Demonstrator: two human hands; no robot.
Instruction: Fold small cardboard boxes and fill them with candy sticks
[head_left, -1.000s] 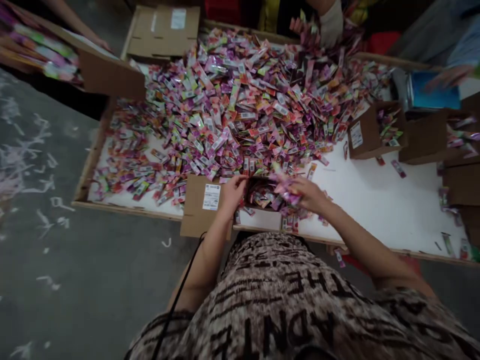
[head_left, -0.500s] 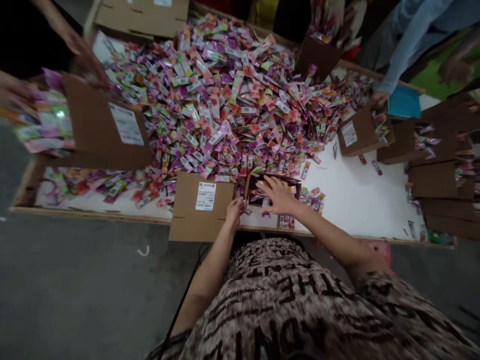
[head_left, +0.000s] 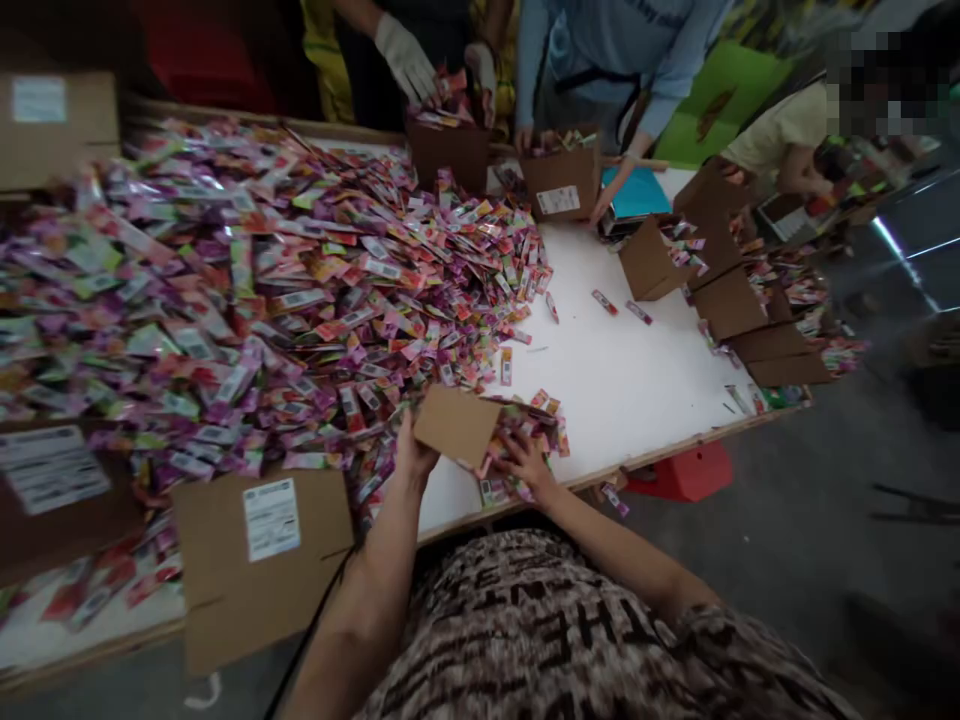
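Between left fingers (head_left: 411, 446) and right fingers (head_left: 520, 456) is a box (head_left: 456, 427). Left of them lies a carton (head_left: 214, 560); beyond, leftward, packets (head_left: 247, 260) heap the table (head_left: 622, 390); rightward, more boxes (head_left: 724, 303).

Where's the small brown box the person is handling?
The small box is just below centre in the head view, between the left hand and right hand, beside the packet heap.
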